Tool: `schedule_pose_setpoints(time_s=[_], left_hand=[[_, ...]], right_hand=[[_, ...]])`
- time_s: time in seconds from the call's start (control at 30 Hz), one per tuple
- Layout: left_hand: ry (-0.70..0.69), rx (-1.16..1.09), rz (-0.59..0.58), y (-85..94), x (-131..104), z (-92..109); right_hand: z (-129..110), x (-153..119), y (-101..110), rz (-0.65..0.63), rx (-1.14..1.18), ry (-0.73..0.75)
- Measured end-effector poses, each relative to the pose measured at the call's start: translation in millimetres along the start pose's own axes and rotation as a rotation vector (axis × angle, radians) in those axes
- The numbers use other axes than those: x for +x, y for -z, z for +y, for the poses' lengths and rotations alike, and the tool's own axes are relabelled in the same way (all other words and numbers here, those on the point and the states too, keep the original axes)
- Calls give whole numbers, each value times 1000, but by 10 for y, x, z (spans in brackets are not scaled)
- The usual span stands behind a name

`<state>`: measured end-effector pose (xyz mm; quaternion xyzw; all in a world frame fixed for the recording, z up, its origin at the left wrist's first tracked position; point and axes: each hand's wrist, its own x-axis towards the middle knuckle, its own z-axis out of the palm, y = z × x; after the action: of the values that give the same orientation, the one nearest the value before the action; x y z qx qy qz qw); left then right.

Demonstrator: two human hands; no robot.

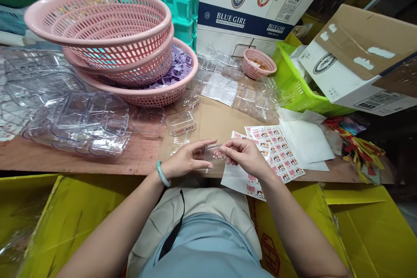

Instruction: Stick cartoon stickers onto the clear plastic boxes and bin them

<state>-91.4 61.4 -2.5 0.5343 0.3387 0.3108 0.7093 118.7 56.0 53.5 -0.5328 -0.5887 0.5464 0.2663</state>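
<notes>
A small clear plastic box (211, 154) with a pink printed sticker on its face is between my hands, above the table's front edge. My left hand (185, 157), with a jade-green bangle at the wrist, grips the box's left end between thumb and fingers. On the box's right end, my right hand (243, 154) is closed in a pinch over the pink sticker; what lies under its fingertips is hidden. Sheets of cat stickers (280, 152) lie beside and partly beneath my right hand. Just beyond my left hand stands another clear plastic box (181, 123).
Stacked pink baskets (130, 91) with purple pieces stand at the left behind clear plastic trays (84, 121). More clear packaging (254, 100) and a small pink basket (259, 63) are at the back. A lime-green crate (293, 82) and white backing sheets (304, 141) are on the right.
</notes>
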Motion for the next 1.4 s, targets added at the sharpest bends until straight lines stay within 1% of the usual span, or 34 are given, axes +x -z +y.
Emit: schedule_pose_setpoints(time_s=[0.27,0.6,0.93,1.0,1.07,1.13,1.2,1.3,1.4], left_hand=[[13,21,-13,19,8,10],[-11,26,-11,20,29,-11],[2,-1,-42,11,22,3],[-16,13,-11,-18,27,-2],[-60,39,50,-54,39,-23],[-102,61,95,-85,53,-48],[-117,62,103,-101,62,-59],[-104,39,101,-99,64,-37],[-67,-8,74,-89,58,-5]], right_hand=[[-127,28,-4,-63,-61,-60],[-155,54,-18,-81,-85,-90],[-122,58,-29,-75,-156,-80],[-109,61,-29,-71,-180,-75],[-106,57,-39,-62,-220,-61],[-119,37,-61,-48,-281,-25],[-143,-3,-94,-10,-368,43],[-163,-79,-131,98,-486,157],[-117,-132,-118,198,-503,185]])
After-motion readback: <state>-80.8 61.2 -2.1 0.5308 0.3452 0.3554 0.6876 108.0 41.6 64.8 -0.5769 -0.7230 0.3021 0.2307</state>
